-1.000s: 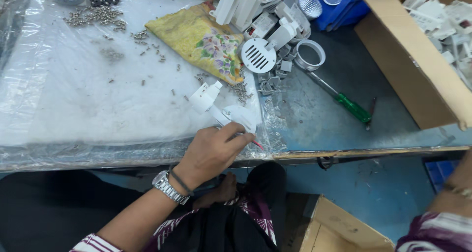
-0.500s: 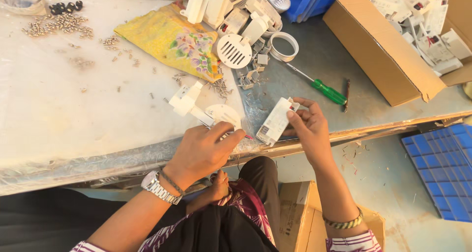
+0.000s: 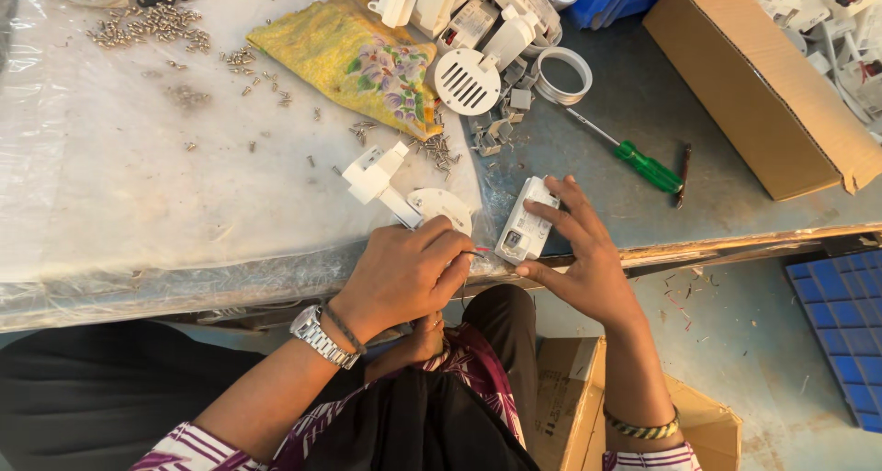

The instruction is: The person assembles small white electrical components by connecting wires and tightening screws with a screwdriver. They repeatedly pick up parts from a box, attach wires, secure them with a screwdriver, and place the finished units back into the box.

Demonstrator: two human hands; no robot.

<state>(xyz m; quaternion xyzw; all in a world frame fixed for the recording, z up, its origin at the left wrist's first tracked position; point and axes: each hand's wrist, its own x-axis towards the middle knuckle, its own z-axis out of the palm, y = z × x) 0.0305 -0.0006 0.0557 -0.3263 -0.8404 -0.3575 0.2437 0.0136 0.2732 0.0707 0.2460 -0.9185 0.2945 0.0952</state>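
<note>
My left hand point(image 3: 404, 273), with a metal watch on its wrist, is pinched shut on thin red and black wires at the table's front edge. Those wires lead toward a white round disc point(image 3: 441, 209) just beyond its fingers. A white bracket piece point(image 3: 372, 172) lies attached to or touching the disc, on the clear plastic sheet. My right hand point(image 3: 579, 260) grips a white rectangular module point(image 3: 525, 221) by its right side, holding it against the table edge close to my left fingers.
A green screwdriver point(image 3: 648, 168) lies right of the module. Behind it are a round white grille point(image 3: 467, 80), a white ring point(image 3: 562, 74), a yellow floral cloth point(image 3: 358, 57) and scattered screws point(image 3: 156, 25). An open cardboard box point(image 3: 763, 94) stands at right, a blue crate point(image 3: 841, 333) on the floor.
My right hand came into view carrying the white module and has set it at the table edge beside my left hand. The left hand stays pinched by the disc.
</note>
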